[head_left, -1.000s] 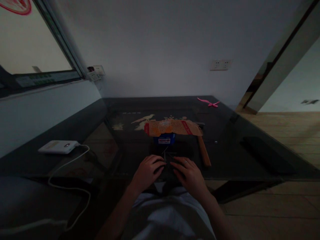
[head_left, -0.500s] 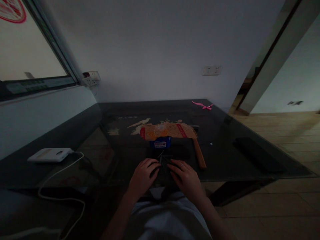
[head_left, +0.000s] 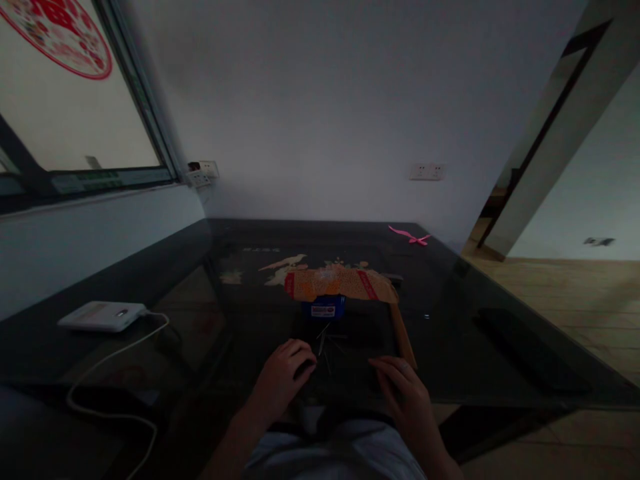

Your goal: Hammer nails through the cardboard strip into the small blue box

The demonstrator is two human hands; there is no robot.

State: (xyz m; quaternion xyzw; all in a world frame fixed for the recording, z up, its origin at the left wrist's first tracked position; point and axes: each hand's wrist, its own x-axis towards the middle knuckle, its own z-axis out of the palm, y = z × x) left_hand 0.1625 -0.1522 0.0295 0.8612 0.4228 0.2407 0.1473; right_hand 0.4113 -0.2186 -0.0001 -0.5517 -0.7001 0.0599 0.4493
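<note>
Several thin metal nails [head_left: 323, 341] lie loosely crossed on the dark tabletop in front of me. Just left of them rests my left hand [head_left: 287, 372], its fingers bent and the thumb a little apart, with nothing seen in it. My right hand [head_left: 404, 387] is to the right of the nails, beside the hammer's wooden handle [head_left: 404, 337]; its fingers reach forward, thumb apart, and I see no object in them. Behind the nails stands a blue container [head_left: 325, 308]. An orange-brown patterned packet [head_left: 335, 283] with red bands lies over it and partly hides the hammer.
A white device [head_left: 103, 315] with a white cable [head_left: 117, 347] is at the left of the table. A dark flat object [head_left: 530, 347] lies at the right, and a pink ribbon-like item [head_left: 413, 237] at the far right corner. Wall sockets [head_left: 427, 172] are behind.
My right hand has moved right, away from the nails towards the hammer handle. The left hand stays near the nails. The view has tilted up slightly.
</note>
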